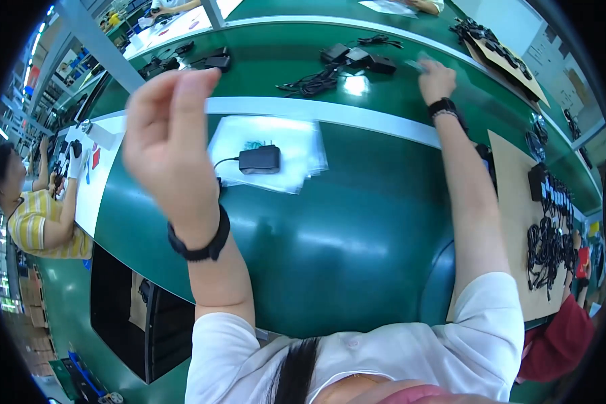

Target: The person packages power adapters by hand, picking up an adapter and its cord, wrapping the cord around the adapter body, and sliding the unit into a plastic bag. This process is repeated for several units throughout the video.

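My left hand (172, 138) is raised above the near green table, thumb and fingers pinched together; whatever is between them, if anything, cannot be made out. Beyond the pale dividing rail, my right hand (439, 82) reaches over the far green surface with its fingers closed. A blurred, see-through bit of film (417, 63) shows at its fingertips. A black power adapter (259, 159) with a thin cable lies on a stack of clear plastic bags (301, 161), to the right of my left hand.
Black adapters with bundled cables (357, 59) lie on the far surface, and more adapters (217, 59) lie to their left. Cardboard at right (512, 249) bears several corded adapters (549, 229). A co-worker in a striped top (44, 222) sits at left, near a black bin (124, 316).
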A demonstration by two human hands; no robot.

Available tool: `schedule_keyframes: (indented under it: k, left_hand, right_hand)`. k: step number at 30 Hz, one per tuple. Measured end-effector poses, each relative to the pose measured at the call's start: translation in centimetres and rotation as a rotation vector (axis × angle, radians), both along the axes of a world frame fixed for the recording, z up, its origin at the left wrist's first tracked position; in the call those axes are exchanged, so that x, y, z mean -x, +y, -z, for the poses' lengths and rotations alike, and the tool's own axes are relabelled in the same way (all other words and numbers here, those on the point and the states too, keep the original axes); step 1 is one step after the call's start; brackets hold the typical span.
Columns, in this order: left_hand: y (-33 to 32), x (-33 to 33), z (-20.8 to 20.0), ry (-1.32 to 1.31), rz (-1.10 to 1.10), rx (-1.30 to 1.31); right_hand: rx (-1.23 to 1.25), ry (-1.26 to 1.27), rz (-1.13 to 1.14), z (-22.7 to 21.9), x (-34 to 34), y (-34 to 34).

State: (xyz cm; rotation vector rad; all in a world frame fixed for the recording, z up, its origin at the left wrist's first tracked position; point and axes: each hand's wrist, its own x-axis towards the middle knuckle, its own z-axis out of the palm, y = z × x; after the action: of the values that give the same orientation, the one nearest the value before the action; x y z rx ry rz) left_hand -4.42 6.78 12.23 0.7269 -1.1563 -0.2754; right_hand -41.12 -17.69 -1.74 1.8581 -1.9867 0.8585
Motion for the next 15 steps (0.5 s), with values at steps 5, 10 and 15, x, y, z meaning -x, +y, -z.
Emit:
schedule_keyframes:
  k: [5, 10, 15]
  left_hand:
    - [2.4, -3.6, -1.1, 0.019, -0.238, 0.144]
    - [3.0, -5.0, -0.9, -0.087, -0.006, 0.203]
    - [2.9, -4.3, -0.8, -0.082, 0.025, 0.246]
  right_hand:
    - [-0.646, 0.171, 0.344, 0.7, -2.0, -1.4]
    - [-0.332, -0.108, -0.198, 1.1, -10.5, -3.1]
    - [-0.453, -0.318, -0.27, 4.3, -12.4, -8.1]
